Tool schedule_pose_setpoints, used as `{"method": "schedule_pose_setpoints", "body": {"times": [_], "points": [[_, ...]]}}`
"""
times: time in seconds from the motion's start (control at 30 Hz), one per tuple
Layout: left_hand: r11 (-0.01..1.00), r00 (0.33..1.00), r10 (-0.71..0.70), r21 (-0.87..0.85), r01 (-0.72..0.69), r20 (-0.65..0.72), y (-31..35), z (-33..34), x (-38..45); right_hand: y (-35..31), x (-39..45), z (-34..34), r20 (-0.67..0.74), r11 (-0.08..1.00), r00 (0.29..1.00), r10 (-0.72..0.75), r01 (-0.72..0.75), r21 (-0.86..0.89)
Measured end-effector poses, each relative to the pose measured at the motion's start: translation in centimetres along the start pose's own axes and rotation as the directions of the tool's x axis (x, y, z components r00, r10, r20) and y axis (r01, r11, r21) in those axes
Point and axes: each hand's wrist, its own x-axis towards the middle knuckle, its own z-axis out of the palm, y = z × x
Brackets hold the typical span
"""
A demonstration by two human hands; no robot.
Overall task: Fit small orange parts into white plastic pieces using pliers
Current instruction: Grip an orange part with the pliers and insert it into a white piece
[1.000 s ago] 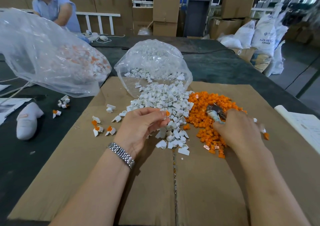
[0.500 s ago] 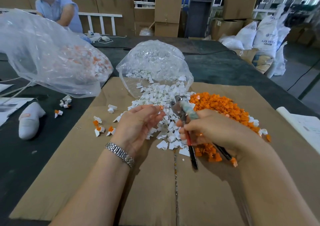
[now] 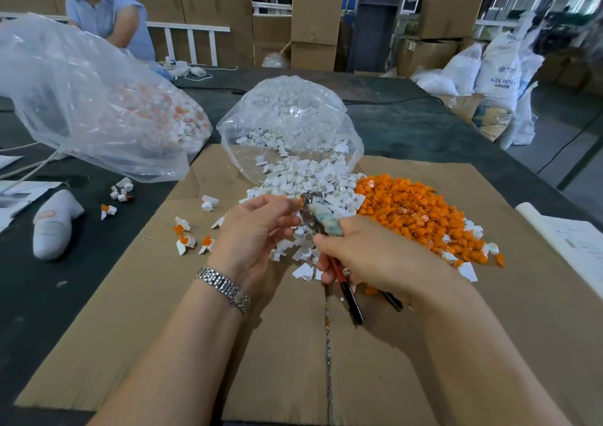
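My left hand (image 3: 253,229) pinches a small white piece with an orange part (image 3: 296,201) at its fingertips. My right hand (image 3: 372,256) grips the pliers (image 3: 321,220) by their red and black handles; the taped jaws touch the orange part in my left fingers. A heap of white plastic pieces (image 3: 313,180) spills from a clear bag (image 3: 287,122) onto the cardboard sheet (image 3: 182,311). A pile of orange parts (image 3: 414,210) lies to the right of it.
A few fitted white-and-orange pieces (image 3: 187,241) lie left of my hands. A big clear bag (image 3: 88,105) of fitted pieces sits at the left. A white bottle-like object (image 3: 54,223) lies on the dark table, papers (image 3: 574,239) at the right. A person (image 3: 111,17) works at the far left.
My right hand came off the orange pile with the pliers, swung left and brought the jaws up to the piece held in my left fingers. My left hand rose slightly.
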Motion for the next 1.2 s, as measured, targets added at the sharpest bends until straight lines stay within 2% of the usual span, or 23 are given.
{"method": "schedule_pose_setpoints", "body": {"times": [0.1,0.27,0.37,0.53,0.63,0.7,0.8,0.87,0.9,0.97,1.03,1.1,1.2], "points": [[0.999,1.000,-0.016,-0.030,0.015,-0.019,-0.1,0.1,-0.1,0.1,0.2,1.0,-0.038,1.000,0.999,-0.019,0.019,0.000],[0.998,0.997,-0.049,-0.038,0.046,-0.058,-0.4,0.3,0.1,0.7,0.7,2.9,-0.189,0.991,0.978,-0.089,0.068,-0.119],[0.998,0.995,-0.051,-0.047,0.048,-0.080,-0.4,0.4,0.2,1.0,1.2,3.6,-0.259,0.991,0.962,-0.085,0.055,-0.122],[0.997,0.995,-0.066,-0.035,0.063,-0.080,-0.4,0.3,0.3,1.5,1.7,4.2,-0.331,0.982,0.937,-0.111,0.052,-0.181],[0.998,0.996,-0.055,0.001,0.055,-0.076,-0.5,0.3,0.2,1.6,1.7,4.0,-0.304,0.976,0.948,-0.097,0.031,-0.217],[0.999,0.997,-0.051,0.004,0.051,-0.061,-0.4,0.3,0.1,1.3,1.3,3.4,-0.222,0.992,0.973,-0.068,0.043,-0.116],[0.995,0.998,-0.048,-0.092,0.044,-0.050,-0.2,0.3,-0.2,0.6,0.4,1.5,-0.060,0.950,0.996,0.060,-0.039,0.309],[0.991,0.998,-0.028,-0.136,0.020,-0.064,-0.1,0.1,-0.3,0.7,-0.1,0.0,-0.047,0.934,0.994,0.103,-0.081,0.349],[0.992,0.998,-0.014,-0.128,0.005,-0.068,-0.1,0.1,-0.4,1.0,-0.3,-0.7,-0.082,0.951,0.991,0.108,-0.079,0.300],[0.998,0.997,0.018,-0.059,-0.022,-0.069,0.0,0.0,-0.5,1.6,-0.5,-1.9,-0.233,0.994,0.969,0.085,-0.066,0.087],[0.999,0.997,0.032,0.005,-0.031,-0.071,0.1,-0.1,-0.6,2.8,0.0,-2.9,-0.415,0.986,0.909,0.022,-0.089,-0.142],[0.997,0.996,0.041,0.073,-0.036,-0.075,0.3,-0.3,-0.5,4.2,0.9,-3.5,-0.537,0.940,0.843,0.022,-0.200,-0.275],[0.980,0.993,0.085,0.187,-0.069,-0.077,0.3,-0.6,-0.1,6.2,2.3,-3.4,-0.636,0.821,0.768,0.077,-0.411,-0.397]]}}
